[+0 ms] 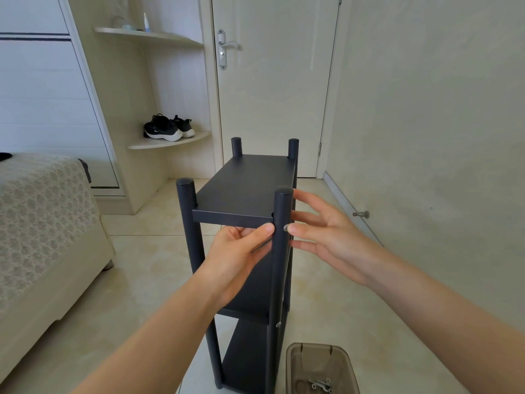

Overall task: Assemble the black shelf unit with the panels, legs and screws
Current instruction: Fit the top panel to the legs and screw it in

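The black shelf (252,297) stands on the floor (147,268). The left hand (235,257) holds its top board (244,189) from below. The right hand (326,231), fingers straight, touches a screw (285,228) on the near leg (279,280).

1. No word, number or sign can be read anywhere in the view.
2. At about 10 o'clock, on the lower corner shelf (181,141), the nearer of the black sneakers (162,129) bears a small white mark on its side, perhaps a brand logo. It is too small to tell which.
3. At about 11 o'clock, on the upper corner shelf (170,38), a small bottle (146,22) has a blue part low down. Any print there is too blurred to read.
4. At the centre, the black shelf unit (247,183) shows only plain dark faces on its panels and legs.
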